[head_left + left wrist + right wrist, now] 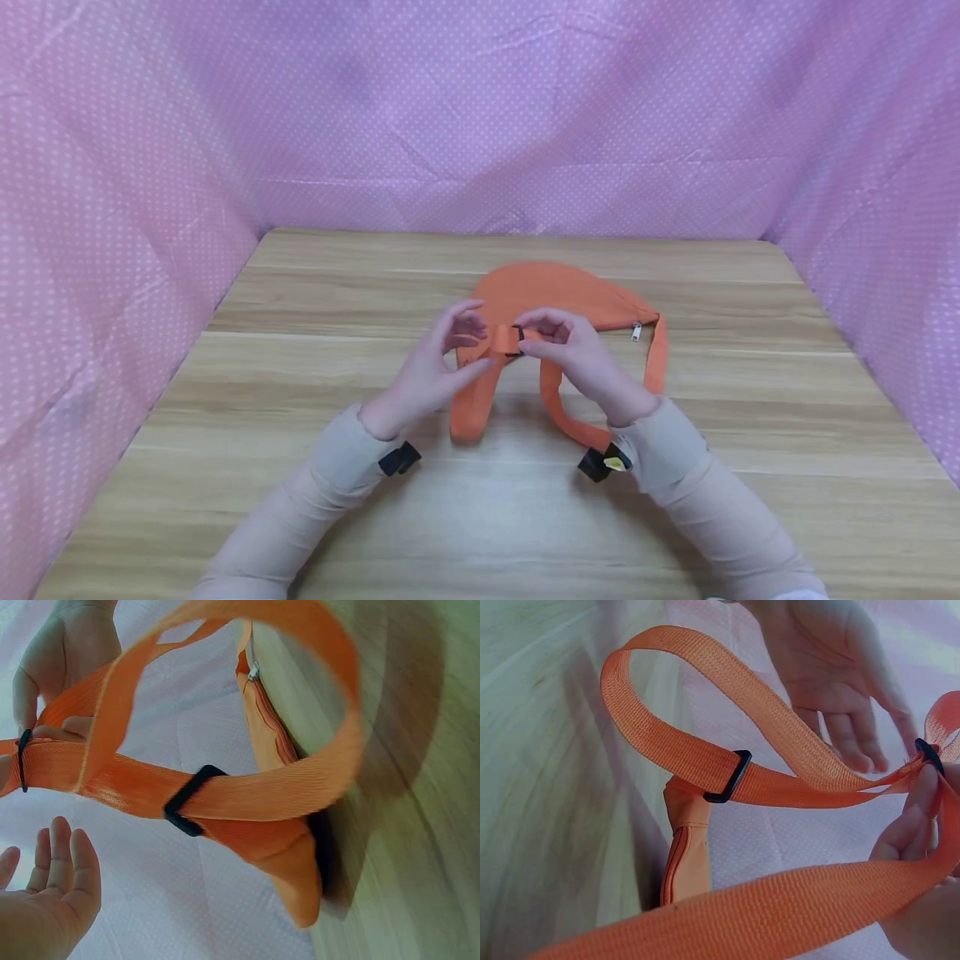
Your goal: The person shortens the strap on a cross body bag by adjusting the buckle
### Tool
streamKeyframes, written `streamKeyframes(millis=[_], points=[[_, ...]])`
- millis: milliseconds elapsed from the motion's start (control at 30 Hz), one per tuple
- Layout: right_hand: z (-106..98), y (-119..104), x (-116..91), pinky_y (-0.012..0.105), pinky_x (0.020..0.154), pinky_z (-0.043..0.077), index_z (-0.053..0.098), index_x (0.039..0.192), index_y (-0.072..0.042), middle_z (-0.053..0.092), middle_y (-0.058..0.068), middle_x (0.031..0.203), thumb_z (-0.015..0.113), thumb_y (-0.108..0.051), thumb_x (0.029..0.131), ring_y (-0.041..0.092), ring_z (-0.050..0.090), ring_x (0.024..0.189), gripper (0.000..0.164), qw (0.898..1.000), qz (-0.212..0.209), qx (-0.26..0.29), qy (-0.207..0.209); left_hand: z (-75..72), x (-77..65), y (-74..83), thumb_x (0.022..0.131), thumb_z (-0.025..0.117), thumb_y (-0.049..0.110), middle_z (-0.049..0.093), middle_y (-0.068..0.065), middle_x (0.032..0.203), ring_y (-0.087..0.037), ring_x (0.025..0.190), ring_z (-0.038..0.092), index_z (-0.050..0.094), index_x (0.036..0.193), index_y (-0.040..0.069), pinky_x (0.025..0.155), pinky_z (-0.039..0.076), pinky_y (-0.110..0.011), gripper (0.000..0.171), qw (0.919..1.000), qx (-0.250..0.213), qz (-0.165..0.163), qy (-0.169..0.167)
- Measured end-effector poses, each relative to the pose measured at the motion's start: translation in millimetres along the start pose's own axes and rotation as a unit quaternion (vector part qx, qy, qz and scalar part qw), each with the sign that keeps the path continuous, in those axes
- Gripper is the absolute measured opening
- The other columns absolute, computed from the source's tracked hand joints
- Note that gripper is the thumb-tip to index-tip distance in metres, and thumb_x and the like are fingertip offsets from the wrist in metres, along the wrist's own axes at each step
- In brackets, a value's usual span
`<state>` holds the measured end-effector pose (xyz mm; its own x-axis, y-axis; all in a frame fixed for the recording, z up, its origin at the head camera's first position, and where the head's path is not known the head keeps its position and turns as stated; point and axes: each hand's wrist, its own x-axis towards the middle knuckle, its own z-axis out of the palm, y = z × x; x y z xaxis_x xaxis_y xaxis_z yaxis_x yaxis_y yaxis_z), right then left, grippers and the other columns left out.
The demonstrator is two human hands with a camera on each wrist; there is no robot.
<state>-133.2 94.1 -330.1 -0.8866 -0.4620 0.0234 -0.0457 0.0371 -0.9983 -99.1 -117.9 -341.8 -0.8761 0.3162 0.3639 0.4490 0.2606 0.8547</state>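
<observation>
An orange waist bag (551, 292) lies on the table, its orange strap (300, 791) lifted into a loop toward me. My right hand (570, 346) pinches the strap at a black slider buckle (928, 756) between thumb and fingers. Just left of that buckle is my left hand (435, 362), its fingers spread and gently bent, holding nothing. In the left wrist view the left hand's palm (49, 900) shows below the strap, apart from it. A second black buckle (191, 801) sits on the strap close to the bag's end.
A metal zipper pull (636, 332) hangs at the bag's right end. The wood-grain table (300, 275) is bordered at the back and sides by a pink dotted cloth (480, 117). Black wrist straps (400, 458) are worn over both sleeves.
</observation>
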Motion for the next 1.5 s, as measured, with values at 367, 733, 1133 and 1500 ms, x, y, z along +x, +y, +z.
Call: streamKeyframes(millis=[367,733,1133,1500], points=[[-4,-3,-1,0.017,0.069,0.044,0.066,0.095,-0.025,0.06,-0.01,0.088,0.05,0.009,0.087,0.004,0.053,0.079,0.039,0.992,-0.036,0.124,-0.01,3.1,-4.9,-5.7,0.084,0.068,-0.001,0.056,-0.013,0.107,-0.022,0.098,0.059,0.043,0.13,0.002,0.087,0.052,-0.032,0.053,0.9995,-0.003,-0.024,-0.02],[-3,-7,-1,0.018,0.07,0.042,0.067,0.093,-0.024,0.059,-0.009,0.083,0.05,0.009,0.087,0.005,0.052,0.078,0.037,0.987,-0.038,0.157,-0.025,8.7,-3.6,-7.0,0.086,0.067,0.001,0.059,-0.012,0.104,-0.02,0.093,0.059,0.049,0.117,0.001,0.081,0.053,-0.029,0.036,0.9987,-0.014,-0.045,-0.021],[-5,-5,2,0.018,0.068,0.044,0.067,0.095,-0.024,0.06,-0.01,0.084,0.048,0.008,0.087,0.004,0.053,0.077,0.039,0.986,-0.042,0.158,-0.03,7.2,-1.7,-8.0,0.085,0.066,-0.001,0.061,-0.012,0.097,-0.019,0.087,0.057,0.056,0.106,0.001,0.075,0.052,-0.028,0.023,0.9976,-0.019,-0.067,-0.008],[-8,-2,1,0.018,0.072,0.044,0.067,0.096,-0.021,0.061,-0.01,0.086,0.046,0.009,0.086,0.003,0.055,0.079,0.038,0.982,-0.062,0.168,-0.054,-9.7,-3.0,-19.6,0.083,0.065,-0.006,0.064,-0.012,0.096,-0.017,0.087,0.06,0.062,0.099,0.0,0.079,0.052,-0.028,0.017,0.9962,0.008,-0.067,-0.055]])
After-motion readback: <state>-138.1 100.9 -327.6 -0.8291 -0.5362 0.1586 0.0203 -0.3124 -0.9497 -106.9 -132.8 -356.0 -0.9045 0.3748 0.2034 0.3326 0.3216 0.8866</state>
